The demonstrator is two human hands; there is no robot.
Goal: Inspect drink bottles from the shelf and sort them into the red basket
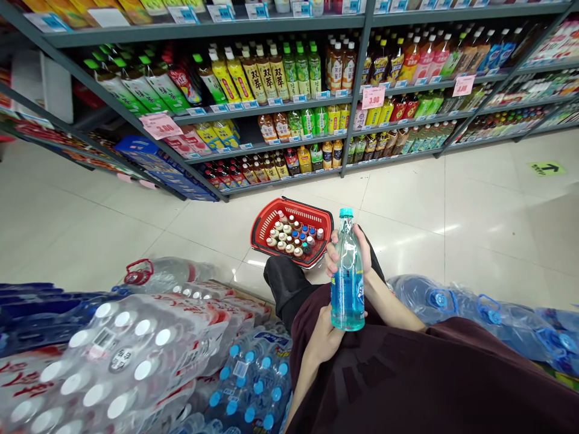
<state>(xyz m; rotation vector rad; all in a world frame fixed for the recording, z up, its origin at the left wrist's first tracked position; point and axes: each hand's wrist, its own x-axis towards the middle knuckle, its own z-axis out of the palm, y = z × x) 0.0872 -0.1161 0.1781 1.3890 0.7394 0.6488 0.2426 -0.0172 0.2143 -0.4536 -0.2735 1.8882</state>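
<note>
Both of my hands hold one clear bottle [347, 271] with a turquoise cap and a blue label, in front of my dark maroon top. Its cap points away from me, toward the shelves. My right hand [365, 256] wraps round the upper part from behind, its fingertips showing on the bottle's left side. Lower down, my left hand [326, 334] is closed about the base, with most of its fingers hidden behind the bottle. Just beyond my knees a red shopping basket [259, 232] stands on the floor, holding several small capped bottles [289, 236].
Shelves of bottled drinks [262, 75] with price tags run along the far side of the tiled floor [398, 211]. Shrink-wrapped bottle packs [136, 343] and a blue-capped water pack [253, 380] are stacked at my left. Large water jugs [488, 316] stand at my right.
</note>
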